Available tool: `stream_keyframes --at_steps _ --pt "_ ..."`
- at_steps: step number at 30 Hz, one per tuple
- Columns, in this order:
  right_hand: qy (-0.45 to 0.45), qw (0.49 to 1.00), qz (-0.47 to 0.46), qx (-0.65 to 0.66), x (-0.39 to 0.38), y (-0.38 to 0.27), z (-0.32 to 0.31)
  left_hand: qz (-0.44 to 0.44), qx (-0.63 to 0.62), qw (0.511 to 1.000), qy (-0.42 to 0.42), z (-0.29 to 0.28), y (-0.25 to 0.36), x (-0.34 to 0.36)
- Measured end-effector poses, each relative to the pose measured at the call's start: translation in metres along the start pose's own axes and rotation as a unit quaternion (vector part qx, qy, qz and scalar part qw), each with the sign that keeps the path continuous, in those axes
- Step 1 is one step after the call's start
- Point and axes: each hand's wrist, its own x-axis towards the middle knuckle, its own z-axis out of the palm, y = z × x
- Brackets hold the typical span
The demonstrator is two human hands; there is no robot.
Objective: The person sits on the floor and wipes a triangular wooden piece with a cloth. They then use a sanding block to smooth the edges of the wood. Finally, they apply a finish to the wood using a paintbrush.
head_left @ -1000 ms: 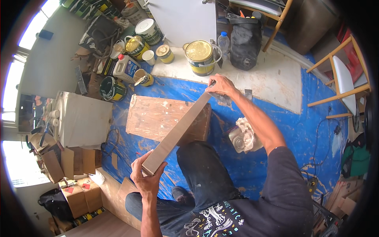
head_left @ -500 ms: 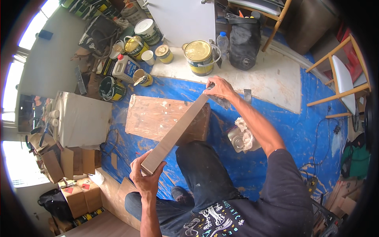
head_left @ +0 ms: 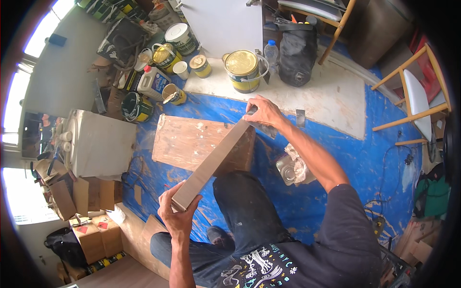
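Observation:
A long, narrow, grey-brown board [head_left: 211, 162] slants up from my left to the far right, over a low wooden box [head_left: 185, 139] with a worn, paint-spotted top. My left hand [head_left: 178, 209] grips its near end, thumb on one side and fingers on the other. At the far end my right hand [head_left: 263, 113] is closed around a small dark grey pad [head_left: 251, 110], pressed against the board's tip. The pad is mostly hidden by my fingers, so its exact kind is unclear. Just beyond that hand, a flat dark blade-like piece [head_left: 300, 118] lies on the floor.
Blue sheeting [head_left: 345, 168] covers the floor. Paint tins stand ahead, including a large gold-lidded one [head_left: 241, 67], beside a black bag [head_left: 296, 55] and a bottle [head_left: 271, 53]. An open can with crumpled paper [head_left: 293, 168] sits right of my knee. A wooden chair [head_left: 418, 98] stands far right.
My right hand has shifted slightly left and nearer, with the dark pad now over the board's far end. The left hand and the board stay almost still.

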Motion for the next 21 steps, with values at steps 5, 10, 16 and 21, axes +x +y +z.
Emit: stream_keyframes --at_steps 5,10,16,21 --pt "0.0 1.0 0.008 -0.015 -0.004 -0.006 0.002 0.002 0.011 1.0 -0.006 -0.001 0.004 0.001" --pt "0.008 1.0 0.019 -0.013 -0.001 -0.006 0.0 0.005 0.003 1.0 -0.003 -0.001 0.002 0.001" --pt "0.01 1.0 0.003 -0.024 -0.002 -0.007 0.0 0.006 0.003 1.0 -0.004 -0.001 0.003 0.001" --pt "0.008 0.999 0.025 -0.028 -0.005 -0.008 -0.001 0.001 -0.002 1.0 -0.003 0.001 0.0 0.0"
